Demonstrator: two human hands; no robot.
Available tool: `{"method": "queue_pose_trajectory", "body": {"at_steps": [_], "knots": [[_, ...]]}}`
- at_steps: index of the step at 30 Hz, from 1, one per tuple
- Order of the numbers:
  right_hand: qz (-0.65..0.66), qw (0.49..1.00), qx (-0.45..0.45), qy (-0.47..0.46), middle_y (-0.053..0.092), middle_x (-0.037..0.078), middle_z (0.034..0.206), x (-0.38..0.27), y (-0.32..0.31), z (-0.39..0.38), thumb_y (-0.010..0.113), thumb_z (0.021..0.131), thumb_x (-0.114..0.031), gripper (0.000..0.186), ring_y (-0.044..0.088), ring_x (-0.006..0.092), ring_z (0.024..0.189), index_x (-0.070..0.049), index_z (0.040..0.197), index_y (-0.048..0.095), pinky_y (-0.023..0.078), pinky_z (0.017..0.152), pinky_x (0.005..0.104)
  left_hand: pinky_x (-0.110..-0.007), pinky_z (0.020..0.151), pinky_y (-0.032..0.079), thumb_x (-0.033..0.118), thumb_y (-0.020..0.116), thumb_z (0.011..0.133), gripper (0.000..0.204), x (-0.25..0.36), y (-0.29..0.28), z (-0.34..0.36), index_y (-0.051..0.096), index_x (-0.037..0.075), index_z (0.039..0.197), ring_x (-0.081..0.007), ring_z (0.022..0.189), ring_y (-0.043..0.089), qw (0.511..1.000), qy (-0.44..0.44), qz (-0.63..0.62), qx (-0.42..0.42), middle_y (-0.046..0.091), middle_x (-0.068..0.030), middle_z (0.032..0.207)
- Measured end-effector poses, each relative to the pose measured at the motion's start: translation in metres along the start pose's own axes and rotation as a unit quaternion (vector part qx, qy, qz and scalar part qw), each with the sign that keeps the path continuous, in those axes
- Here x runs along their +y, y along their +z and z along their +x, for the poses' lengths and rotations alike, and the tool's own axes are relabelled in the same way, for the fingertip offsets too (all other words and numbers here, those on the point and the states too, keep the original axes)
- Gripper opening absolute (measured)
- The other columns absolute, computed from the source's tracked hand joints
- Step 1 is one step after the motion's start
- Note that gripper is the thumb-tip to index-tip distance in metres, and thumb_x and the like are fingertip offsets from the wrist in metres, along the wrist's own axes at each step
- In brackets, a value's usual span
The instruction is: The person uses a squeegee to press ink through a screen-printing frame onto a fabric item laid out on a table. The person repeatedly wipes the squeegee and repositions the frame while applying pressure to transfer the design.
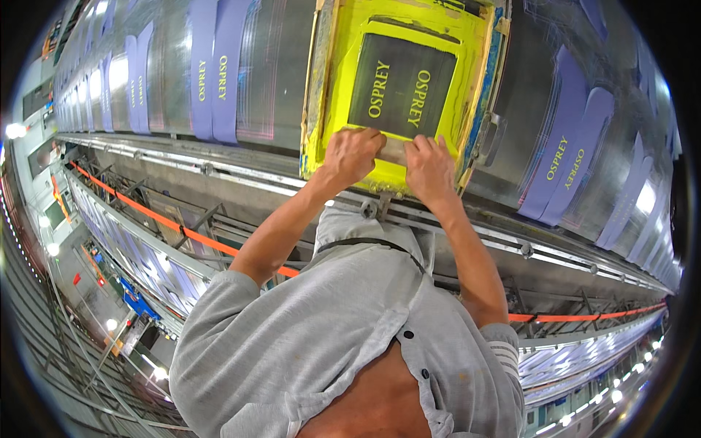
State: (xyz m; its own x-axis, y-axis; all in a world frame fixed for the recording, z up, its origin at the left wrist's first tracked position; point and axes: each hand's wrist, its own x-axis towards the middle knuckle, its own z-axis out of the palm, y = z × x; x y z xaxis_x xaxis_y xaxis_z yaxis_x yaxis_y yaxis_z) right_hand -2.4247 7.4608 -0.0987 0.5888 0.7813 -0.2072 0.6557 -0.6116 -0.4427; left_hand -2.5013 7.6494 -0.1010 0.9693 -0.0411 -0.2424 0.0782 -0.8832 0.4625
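Note:
A screen-printing frame [328, 87] with a bright yellow border lies on the long table in front of me. Its dark mesh window [400, 84] shows two lines of yellow-green lettering. At the near end of that window, my left hand [354, 155] and my right hand [432, 171] are closed side by side on a squeegee [394, 150]. Only a short pale stretch of the squeegee shows between them; the fingers cover the rest. Purple fabric pieces [226, 87] with yellow printing lie flat to the left of the frame, and similar purple pieces [566, 153] lie to its right.
A metal rail [241, 175] with knobs runs along the table's near edge, between it and my body. A clamp-like fitting [371, 207] sits on the rail below the frame. Behind me are an orange strip [182, 230] and another long table [139, 233] with purple pieces.

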Motion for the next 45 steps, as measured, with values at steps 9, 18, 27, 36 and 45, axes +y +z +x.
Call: {"method": "queue_pose_trajectory", "body": {"at_steps": [9,18,27,36,45], "knots": [[-0.043,0.867,0.413,0.275,0.067,0.015,0.112,0.119,-0.011,0.006,0.070,0.089,-0.041,0.047,0.062,0.0366,0.105,-0.006,0.120,0.069,0.046,0.090,0.0484,-0.042,0.077,0.056,0.003,0.062,0.074,0.031,0.004,0.012,-0.011,0.074,0.012,0.101,-0.0266,0.096,0.070,0.999,0.016,0.023,-0.016,0.073,-0.0039,0.104],[0.156,0.852,0.349,0.357,0.072,0.017,0.084,0.086,-0.032,0.042,0.064,0.092,-0.030,0.032,0.068,0.0322,0.074,0.001,0.093,0.073,0.052,0.070,0.0391,-0.043,0.077,0.055,0.004,0.062,0.074,0.034,-0.037,-0.030,-0.038,0.074,0.015,0.104,-0.0271,0.096,0.070,1.000,0.009,-0.016,-0.014,0.073,-0.0035,0.101],[0.258,0.835,0.433,0.220,0.069,0.019,0.079,-0.151,0.110,0.209,0.065,0.094,-0.025,0.028,0.065,0.0341,0.068,0.002,0.088,0.069,0.048,0.064,0.0435,-0.044,0.076,0.055,-0.001,0.063,0.068,0.047,-0.299,-0.128,-0.148,0.073,0.017,0.110,-0.0281,0.098,0.069,0.999,-0.031,0.041,-0.016,0.074,-0.0042,0.105],[0.278,0.843,0.374,0.269,0.060,0.014,0.068,-0.226,0.135,0.257,0.063,0.096,-0.021,0.027,0.054,0.0238,0.060,0.004,0.088,0.065,0.043,0.059,0.0396,-0.045,0.068,0.054,0.003,0.063,0.068,0.036,-0.385,-0.154,-0.204,0.074,0.015,0.101,-0.0307,0.085,0.070,0.999,-0.026,-0.032,0.010,0.073,-0.0042,0.093],[0.206,0.855,0.352,0.320,0.066,0.017,0.079,-0.216,0.147,0.277,0.062,0.094,-0.019,0.023,0.063,0.0344,0.071,0.002,0.091,0.070,0.047,0.066,0.0433,-0.045,0.070,0.055,0.005,0.063,0.070,0.030,-0.412,-0.132,-0.195,0.073,0.011,0.097,-0.0315,0.083,0.071,1.000,-0.012,0.008,0.004,0.073,-0.0081,0.090]]}}
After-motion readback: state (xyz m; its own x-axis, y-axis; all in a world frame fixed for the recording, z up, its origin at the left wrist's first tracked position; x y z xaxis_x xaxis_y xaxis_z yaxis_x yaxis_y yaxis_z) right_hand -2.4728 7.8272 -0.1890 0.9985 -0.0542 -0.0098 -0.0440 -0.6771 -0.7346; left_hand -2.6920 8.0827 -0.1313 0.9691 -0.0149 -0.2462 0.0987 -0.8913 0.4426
